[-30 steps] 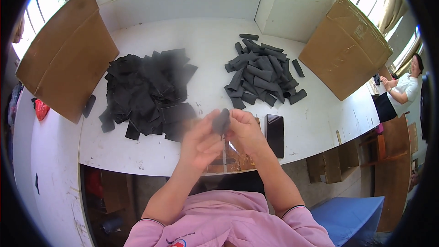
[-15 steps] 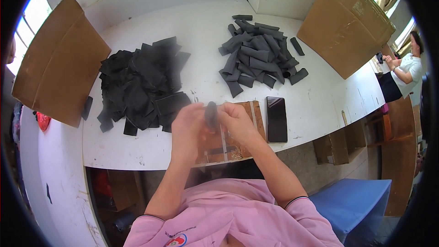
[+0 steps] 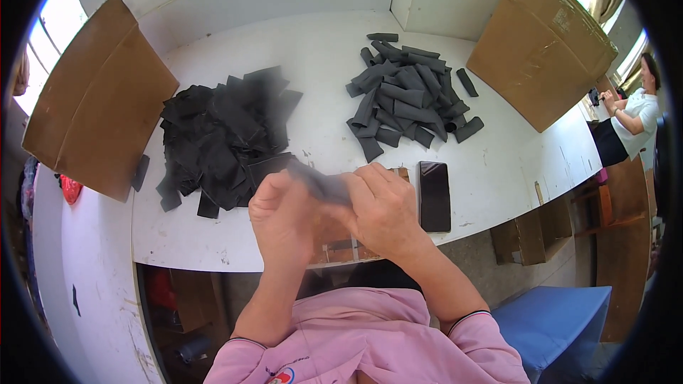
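Observation:
A dark grey fabric piece [image 3: 324,183], blurred by motion, stretches between my hands above the front of the table. My left hand [image 3: 283,210] is curled, its fingers closed at the left end of the piece. The other end is pinched by my right hand [image 3: 380,210], knuckles up. Just beyond my left hand lies a heap of flat black fabric pieces [image 3: 213,139]. Farther back to the right is a pile of dark grey rolled fabric tubes [image 3: 409,96]. Partly hidden beneath my hands is a brown board [image 3: 338,250].
A black phone [image 3: 435,196] lies right of my right hand. Cardboard boxes stand at the left [image 3: 99,99] and the back right [image 3: 544,46] of the white table [image 3: 192,242]. A blue-covered seat [image 3: 551,320] is at lower right. Another person [image 3: 633,117] works at far right.
The dark piece has gone from upright between my fingertips to stretched sideways between both hands. My right hand has turned knuckles up and come nearer; my left hand has shifted slightly left.

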Action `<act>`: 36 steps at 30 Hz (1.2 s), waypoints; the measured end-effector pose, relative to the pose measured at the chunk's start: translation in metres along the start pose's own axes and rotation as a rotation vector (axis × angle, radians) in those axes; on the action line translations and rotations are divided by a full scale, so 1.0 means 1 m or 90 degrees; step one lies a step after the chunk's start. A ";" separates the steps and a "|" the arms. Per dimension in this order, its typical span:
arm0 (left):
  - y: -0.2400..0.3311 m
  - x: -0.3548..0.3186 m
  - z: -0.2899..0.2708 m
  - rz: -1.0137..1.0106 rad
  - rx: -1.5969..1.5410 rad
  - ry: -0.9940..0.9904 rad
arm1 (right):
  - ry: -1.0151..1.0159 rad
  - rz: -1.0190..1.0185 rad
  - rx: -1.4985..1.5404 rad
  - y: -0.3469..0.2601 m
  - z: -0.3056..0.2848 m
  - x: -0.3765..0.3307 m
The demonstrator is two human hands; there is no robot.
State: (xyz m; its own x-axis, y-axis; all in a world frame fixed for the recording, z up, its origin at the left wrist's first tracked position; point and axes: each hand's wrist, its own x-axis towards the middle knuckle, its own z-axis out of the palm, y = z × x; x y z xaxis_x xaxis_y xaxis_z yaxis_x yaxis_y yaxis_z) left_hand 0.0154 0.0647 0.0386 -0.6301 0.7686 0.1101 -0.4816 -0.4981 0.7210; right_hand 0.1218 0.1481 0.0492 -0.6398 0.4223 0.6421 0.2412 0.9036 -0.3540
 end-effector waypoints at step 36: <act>-0.022 0.026 -0.006 0.055 0.596 -0.299 | -0.081 0.189 0.258 0.036 0.045 -0.051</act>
State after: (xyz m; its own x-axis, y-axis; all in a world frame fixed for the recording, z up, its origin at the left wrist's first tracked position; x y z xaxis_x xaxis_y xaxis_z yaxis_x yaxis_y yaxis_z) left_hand 0.0060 0.0936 0.0214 -0.2441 0.9234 0.2962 0.3428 -0.2036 0.9171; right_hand 0.1300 0.1563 -0.0266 -0.6765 0.6217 0.3947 0.1401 0.6348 -0.7598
